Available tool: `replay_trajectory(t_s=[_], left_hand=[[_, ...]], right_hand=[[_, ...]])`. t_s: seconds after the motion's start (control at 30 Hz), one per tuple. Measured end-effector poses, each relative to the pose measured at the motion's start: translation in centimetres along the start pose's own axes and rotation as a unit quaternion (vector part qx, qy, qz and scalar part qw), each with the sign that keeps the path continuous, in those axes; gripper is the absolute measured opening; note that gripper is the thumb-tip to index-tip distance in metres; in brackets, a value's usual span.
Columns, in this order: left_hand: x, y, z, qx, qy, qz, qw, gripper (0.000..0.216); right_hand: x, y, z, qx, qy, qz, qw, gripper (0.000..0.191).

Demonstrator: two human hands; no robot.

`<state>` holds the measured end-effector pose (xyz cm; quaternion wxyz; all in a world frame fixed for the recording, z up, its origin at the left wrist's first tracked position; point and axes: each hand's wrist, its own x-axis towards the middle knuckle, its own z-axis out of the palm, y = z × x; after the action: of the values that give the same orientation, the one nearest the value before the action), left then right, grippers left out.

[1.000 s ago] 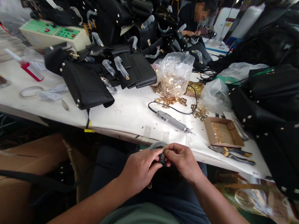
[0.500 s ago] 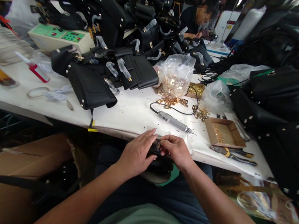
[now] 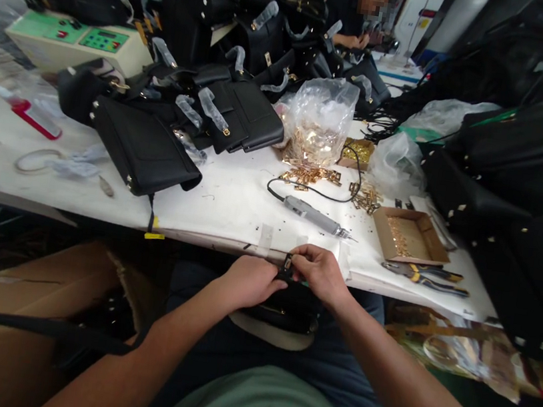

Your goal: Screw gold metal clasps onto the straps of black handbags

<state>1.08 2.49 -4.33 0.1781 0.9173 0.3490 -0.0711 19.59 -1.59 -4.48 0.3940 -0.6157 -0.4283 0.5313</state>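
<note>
A black leather handbag (image 3: 286, 317) rests on my lap, under the table's front edge. At its upper part a small gold metal fitting (image 3: 288, 262) shows between my hands. My left hand (image 3: 251, 283) is closed over the bag's black leather just left of the fitting, its fingertips bent down out of sight. With thumb and forefinger, my right hand (image 3: 318, 272) pinches at the fitting's right side; the exact contact is partly hidden. Beyond the hands a grey electric screwdriver (image 3: 314, 216) lies on the white table (image 3: 231, 204), its bit pointing right.
Right of the screwdriver are a cardboard box (image 3: 425, 239) of small gold parts and pliers (image 3: 425, 278). Gold fittings (image 3: 313, 177) lie before a clear plastic bag (image 3: 320, 123). Black handbags (image 3: 145, 145) crowd the left and back. A co-worker (image 3: 346, 12) sits beyond the table.
My left hand has gone from flat, extended fingers to a closed hold with fingers bent down. My right hand still pinches at the fitting. The view has shifted slightly, and more of the handbag shows.
</note>
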Motion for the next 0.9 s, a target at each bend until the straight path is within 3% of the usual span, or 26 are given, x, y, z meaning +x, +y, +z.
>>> replay_trajectory(t_s=[0.07,0.17,0.27,0.37,0.5,0.67,0.9], left_hand=[[0.2,-0.2,0.4,0.004,0.036,-0.045,0.998,0.041],[-0.1,-0.2,1.6,0.000,0.154,-0.080,0.985,0.034],[-0.4,-0.3,2.8,0.005,0.287,-0.029,0.957,0.022],[-0.2,-0.7,3.6,0.006,0.355,0.056,0.933,0.021],[0.5,-1.4,3.8,-0.005,0.375,0.110,0.920,0.022],[0.8,-1.6,3.3,-0.006,0.374,0.106,0.921,0.020],[0.8,-1.2,2.5,0.003,0.319,0.078,0.944,0.021]], right_hand=[[1.4,-0.3,-0.3,-0.001,-0.004,0.021,1.000,0.016],[2.9,-0.6,-0.9,0.017,-0.028,0.053,0.998,0.014],[3.8,-0.5,-1.2,0.024,-0.047,0.076,0.996,0.011],[4.3,-0.6,-1.3,0.012,-0.052,0.093,0.994,0.009],[5.0,-1.3,-1.3,-0.008,-0.047,0.104,0.993,0.011],[5.9,-2.0,-1.3,-0.051,-0.055,0.119,0.990,0.015],[6.3,-2.2,-1.6,-0.121,-0.064,0.111,0.984,0.016]])
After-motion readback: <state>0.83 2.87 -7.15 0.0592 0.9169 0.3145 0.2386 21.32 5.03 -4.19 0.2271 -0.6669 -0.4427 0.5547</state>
